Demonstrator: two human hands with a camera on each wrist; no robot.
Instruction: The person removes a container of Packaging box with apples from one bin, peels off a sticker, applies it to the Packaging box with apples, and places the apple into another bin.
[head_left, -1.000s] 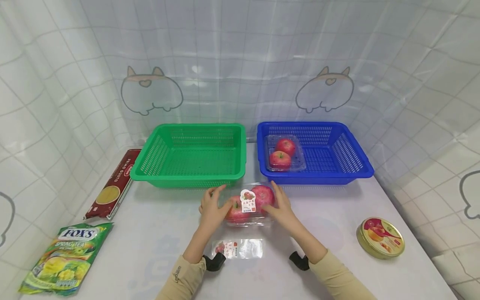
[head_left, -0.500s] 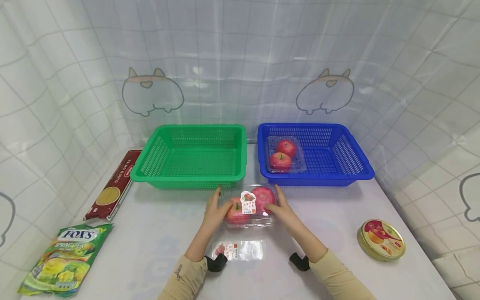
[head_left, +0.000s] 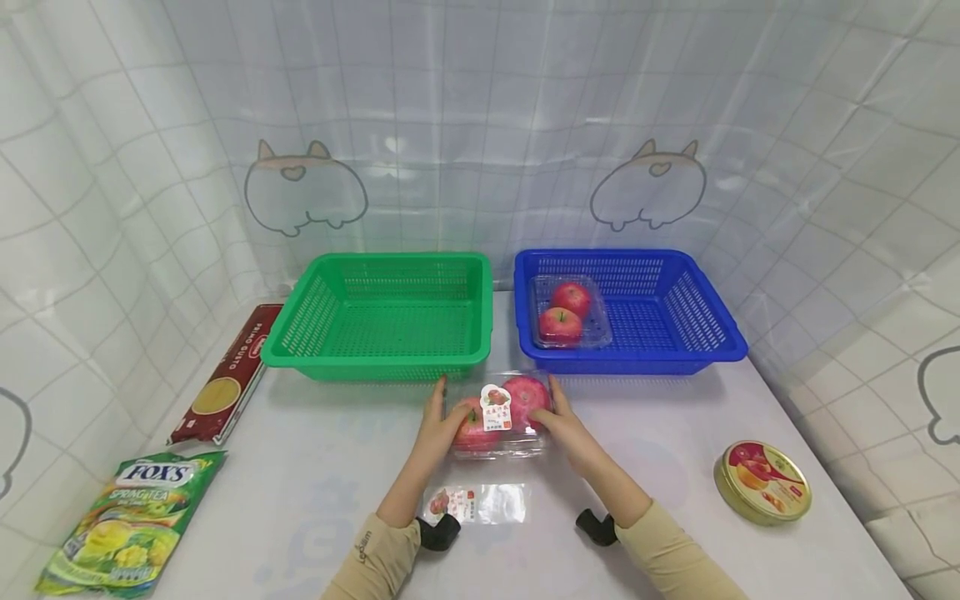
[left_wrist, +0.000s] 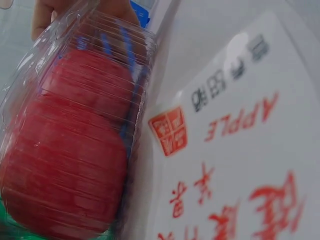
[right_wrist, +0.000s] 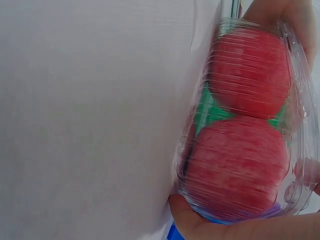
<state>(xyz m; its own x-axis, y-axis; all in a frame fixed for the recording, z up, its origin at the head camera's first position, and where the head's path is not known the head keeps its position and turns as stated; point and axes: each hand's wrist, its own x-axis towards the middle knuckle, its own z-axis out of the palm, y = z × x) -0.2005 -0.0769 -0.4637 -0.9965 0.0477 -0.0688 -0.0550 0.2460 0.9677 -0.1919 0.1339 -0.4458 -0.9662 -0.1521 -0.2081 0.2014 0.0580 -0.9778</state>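
In the head view a clear plastic clamshell box (head_left: 502,448) of apples stands mid-table, below the two baskets. Inside are two red apples (head_left: 527,398), and a white label (head_left: 496,407) sits on the lid. My left hand (head_left: 435,429) holds the box's left end, thumb at the near left apple. My right hand (head_left: 568,429) grips the other end, its thumb over the right apple. The right wrist view shows that hand's finger (right_wrist: 240,227) along the box's lower end. A loose strip of printed apple labels (head_left: 476,503) lies just nearer than the box.
A green basket (head_left: 300,362) stands at back left. The blue basket (head_left: 622,362) beside it holds another clear apple box (head_left: 592,312). Left are a dark red biscuit pack (head_left: 225,375) and a green FOX'S candy bag (head_left: 131,521); a round gold tin (head_left: 763,483) lies right.
My left hand's fingers have drawn in along the box's left end, and my right fingers have settled round the other side. The box stays nearly where it was.
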